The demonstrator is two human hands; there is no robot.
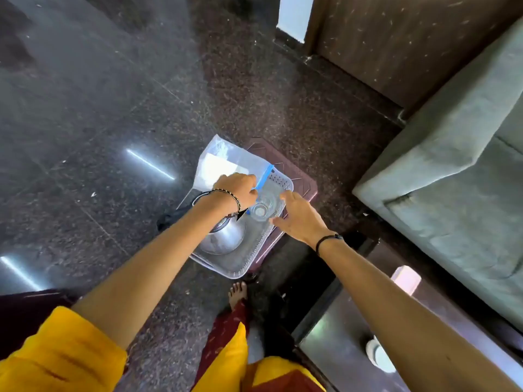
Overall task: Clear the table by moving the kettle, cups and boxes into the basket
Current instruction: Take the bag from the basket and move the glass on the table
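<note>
Dark speckled stone floor point(85, 108), with a grey sofa point(452, 165) right of the basket. The translucent basket point(240, 267) sits on a maroon stool point(305, 185). Inside it: a steel kettle point(223, 239) at the near-left and a clear cup point(260, 210) upright at the centre-right. A clear box point(226, 159) with a blue edge leans over the far-left rim.

The left hand point(237, 190) has curled fingers gripping the box's blue edge. The right hand point(300, 216) is spread and holds nothing, over the basket's right rim beside the cup.

The glass table point(334, 335), near-right of the basket, carries a white cup point(377, 356) and a pale box point(406, 278).
</note>
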